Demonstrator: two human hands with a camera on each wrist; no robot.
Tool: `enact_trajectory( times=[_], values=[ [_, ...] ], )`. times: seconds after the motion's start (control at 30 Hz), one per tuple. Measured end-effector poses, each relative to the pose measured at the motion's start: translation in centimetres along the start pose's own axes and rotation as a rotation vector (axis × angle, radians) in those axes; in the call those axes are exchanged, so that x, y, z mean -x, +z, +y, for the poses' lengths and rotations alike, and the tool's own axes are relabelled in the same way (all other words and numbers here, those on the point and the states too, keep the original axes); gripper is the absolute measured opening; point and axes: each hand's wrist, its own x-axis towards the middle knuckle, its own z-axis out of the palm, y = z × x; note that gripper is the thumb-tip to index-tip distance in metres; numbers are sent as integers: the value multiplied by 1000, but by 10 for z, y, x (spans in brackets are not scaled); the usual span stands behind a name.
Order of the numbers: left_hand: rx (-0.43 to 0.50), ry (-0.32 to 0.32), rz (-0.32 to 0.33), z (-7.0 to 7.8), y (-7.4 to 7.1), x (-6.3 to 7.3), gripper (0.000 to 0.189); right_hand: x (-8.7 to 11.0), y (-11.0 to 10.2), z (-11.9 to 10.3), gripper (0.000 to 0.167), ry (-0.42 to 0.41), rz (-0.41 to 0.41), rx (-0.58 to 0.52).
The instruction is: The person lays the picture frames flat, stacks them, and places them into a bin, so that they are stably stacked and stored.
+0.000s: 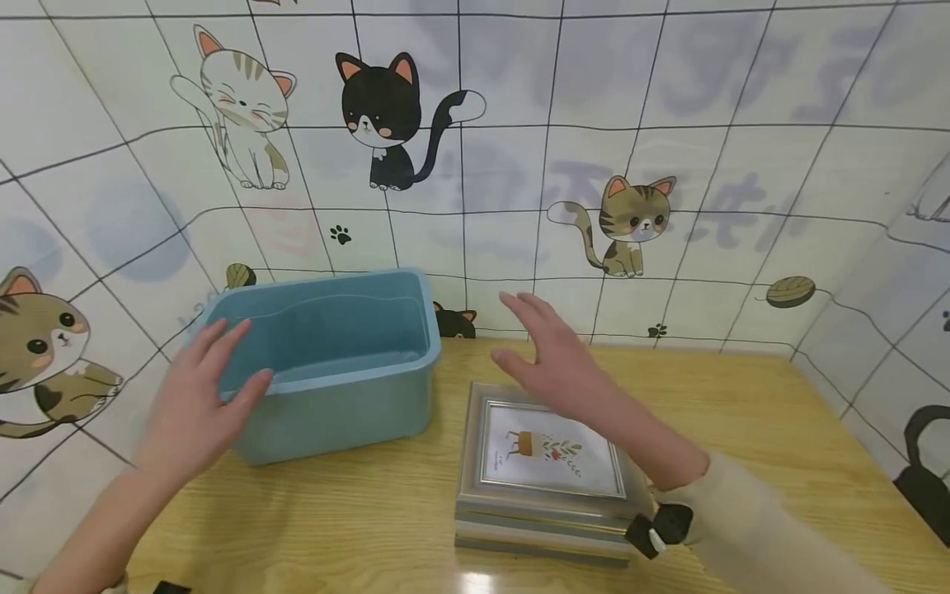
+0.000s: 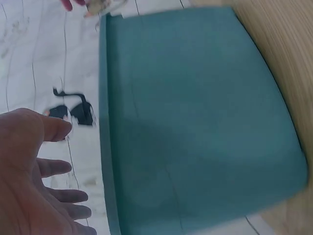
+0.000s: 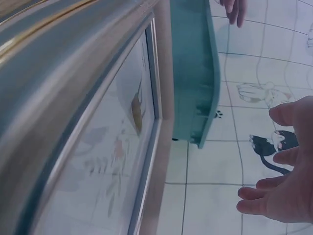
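A blue-green plastic bin (image 1: 341, 412) stands at the back left of the wooden table. My left hand (image 1: 195, 392) hovers by its near left corner, fingers spread, holding nothing; in the left wrist view the bin's wall (image 2: 195, 122) lies beside that hand (image 2: 34, 181). Right of the bin lies a stack of picture frames (image 1: 545, 516), the top one showing a printed potted plant (image 1: 545, 445) behind glass. Above the stack's far side my right hand (image 1: 557, 363) is raised with fingers extended and nothing in it. The right wrist view shows the top frame (image 3: 161, 122) close up, apart from the hand (image 3: 283, 171).
The wooden table (image 1: 727, 412) meets walls covered in a cat-patterned sheet (image 1: 512, 165) at the back and sides. A dark object with a loop (image 1: 924, 487) appears at the right edge, seemingly printed on the sheet. A black band device (image 1: 660, 528) sits on the right sleeve.
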Motion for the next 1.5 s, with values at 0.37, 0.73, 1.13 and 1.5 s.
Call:
enact_trajectory(
  times=[0.37, 0.73, 1.13, 1.5],
  values=[
    [-86, -262, -85, -68, -15, 22, 66, -55, 54, -29, 74, 40, -194, 58],
    [-26, -296, -172, -86, -17, -1, 67, -100, 90, -41, 79, 100, -296, 188],
    [47, -355, -329, -81, -10, -18, 76, -98, 82, -35, 67, 138, -407, 203],
    [93, -327, -297, -72, 4, -25, 73, -94, 66, -19, 72, 123, -463, 167]
  ],
)
